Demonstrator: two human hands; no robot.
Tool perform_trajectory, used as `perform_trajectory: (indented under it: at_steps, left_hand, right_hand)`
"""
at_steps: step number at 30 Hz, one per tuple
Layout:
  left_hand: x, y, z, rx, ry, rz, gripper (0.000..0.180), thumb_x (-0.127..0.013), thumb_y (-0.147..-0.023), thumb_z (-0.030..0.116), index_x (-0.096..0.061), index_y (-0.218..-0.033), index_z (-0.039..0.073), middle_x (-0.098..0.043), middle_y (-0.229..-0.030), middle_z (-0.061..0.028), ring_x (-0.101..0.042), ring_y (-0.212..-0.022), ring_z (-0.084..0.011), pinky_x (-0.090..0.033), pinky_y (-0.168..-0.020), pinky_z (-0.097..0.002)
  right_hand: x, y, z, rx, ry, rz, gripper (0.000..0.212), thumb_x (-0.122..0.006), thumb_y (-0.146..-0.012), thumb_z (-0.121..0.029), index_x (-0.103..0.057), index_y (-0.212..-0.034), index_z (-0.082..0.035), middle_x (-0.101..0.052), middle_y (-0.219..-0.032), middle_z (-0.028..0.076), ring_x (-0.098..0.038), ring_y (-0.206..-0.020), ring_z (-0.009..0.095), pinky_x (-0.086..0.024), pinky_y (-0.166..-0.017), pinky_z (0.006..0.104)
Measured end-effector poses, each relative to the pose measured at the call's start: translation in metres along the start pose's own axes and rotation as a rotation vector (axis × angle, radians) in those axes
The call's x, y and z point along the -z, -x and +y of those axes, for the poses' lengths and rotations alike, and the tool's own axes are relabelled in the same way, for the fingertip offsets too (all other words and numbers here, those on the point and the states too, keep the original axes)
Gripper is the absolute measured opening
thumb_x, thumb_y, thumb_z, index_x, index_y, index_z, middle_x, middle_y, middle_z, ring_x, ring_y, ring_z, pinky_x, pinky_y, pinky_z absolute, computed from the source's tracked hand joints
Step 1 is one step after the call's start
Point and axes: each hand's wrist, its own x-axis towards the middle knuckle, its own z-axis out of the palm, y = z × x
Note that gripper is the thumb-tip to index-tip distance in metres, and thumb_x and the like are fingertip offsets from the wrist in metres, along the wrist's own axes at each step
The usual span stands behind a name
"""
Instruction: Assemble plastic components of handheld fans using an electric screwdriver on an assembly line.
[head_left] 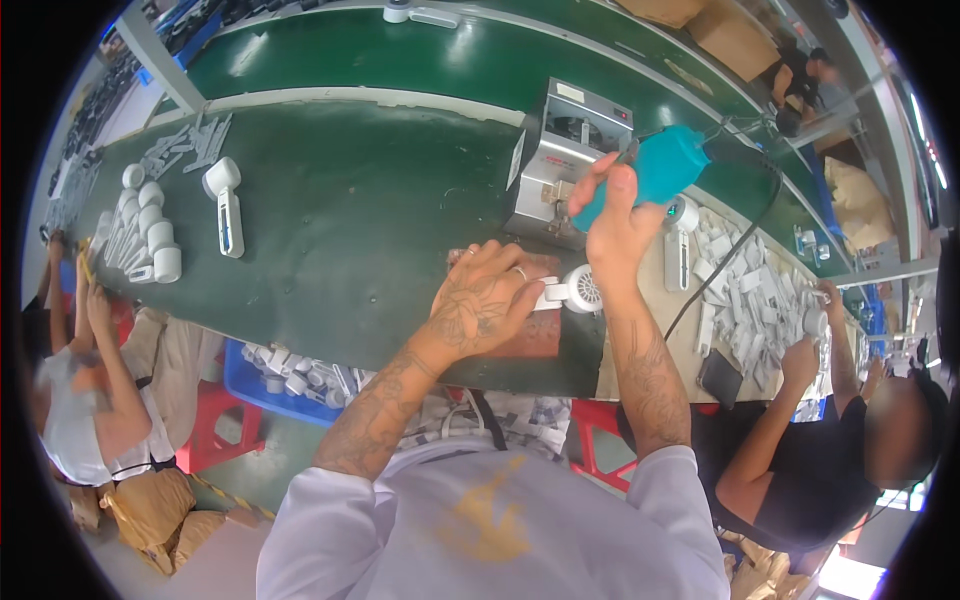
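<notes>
My right hand (622, 228) is wrapped around a teal electric screwdriver (668, 165), raised in front of a grey screw feeder box (568, 150). Its tip is hidden from sight. On a reddish mat (530, 338) lies a small white handheld fan (583, 288) with a round grille. My left hand (482, 300) holds its handle down, with the thumb against the neck and the fingers covering much of the rest. A second white fan (680, 240) lies right of my right wrist.
Loose white handles and parts (750, 290) heap on the right, beside a dark flat case (719, 377). A black cable (735, 245) curves across there. Fan parts stand in rows (150, 225) at left. A blue bin (255, 380) sits below the edge. Co-workers sit on both sides.
</notes>
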Motion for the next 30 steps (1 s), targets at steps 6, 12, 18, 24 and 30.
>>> perform_trajectory:
  at_steps: [6,12,18,24,30]
  left_hand:
    - [0.000,-0.001,0.001,-0.021,-0.009,0.004,0.023,-0.063,-0.096,0.023,-0.075,-0.115,0.016,-0.062,-0.102,-0.0033,-0.057,-0.098,-0.0282,-0.043,-0.088,-0.0450]
    - [0.003,-0.001,0.006,0.016,0.004,0.010,0.020,-0.064,-0.095,0.021,-0.076,-0.110,0.014,-0.063,-0.103,-0.0029,-0.057,-0.095,-0.0282,-0.043,-0.087,-0.0446]
    - [0.001,-0.001,0.003,0.012,-0.018,-0.042,0.026,-0.061,-0.098,0.025,-0.075,-0.118,0.017,-0.060,-0.102,-0.0050,-0.057,-0.098,-0.0293,-0.045,-0.090,-0.0461]
    - [0.000,-0.002,0.007,0.008,0.005,0.012,0.017,-0.064,-0.095,0.018,-0.076,-0.105,0.011,-0.063,-0.104,-0.0028,-0.056,-0.094,-0.0285,-0.043,-0.086,-0.0446]
    - [0.001,-0.004,0.012,-0.036,-0.020,0.051,0.023,-0.065,-0.095,0.016,-0.073,-0.116,0.012,-0.064,-0.113,-0.0043,-0.058,-0.097,-0.0285,-0.044,-0.089,-0.0447]
  right_hand:
    - [0.025,0.046,-0.037,-0.106,-0.205,-0.007,0.052,-0.063,-0.102,-0.045,-0.058,-0.112,0.006,-0.059,-0.069,0.007,-0.060,-0.062,0.017,-0.047,-0.056,0.0292]
    - [0.028,0.062,-0.032,-0.124,-0.192,-0.043,0.056,-0.068,-0.099,-0.046,-0.057,-0.110,0.008,-0.059,-0.071,0.008,-0.060,-0.062,0.017,-0.049,-0.060,0.0308]
    - [0.029,0.071,-0.021,-0.140,-0.213,-0.031,0.052,-0.070,-0.098,-0.044,-0.058,-0.108,0.006,-0.059,-0.073,0.008,-0.060,-0.063,0.018,-0.050,-0.059,0.0318]
    - [0.026,0.076,-0.015,-0.161,-0.169,-0.018,0.057,-0.065,-0.097,-0.056,-0.052,-0.100,-0.001,-0.055,-0.069,0.009,-0.056,-0.062,0.019,-0.049,-0.060,0.0351]
    - [0.023,0.079,-0.018,-0.132,-0.203,0.002,0.054,-0.068,-0.097,-0.054,-0.052,-0.100,-0.002,-0.055,-0.069,0.008,-0.056,-0.062,0.019,-0.049,-0.060,0.0351]
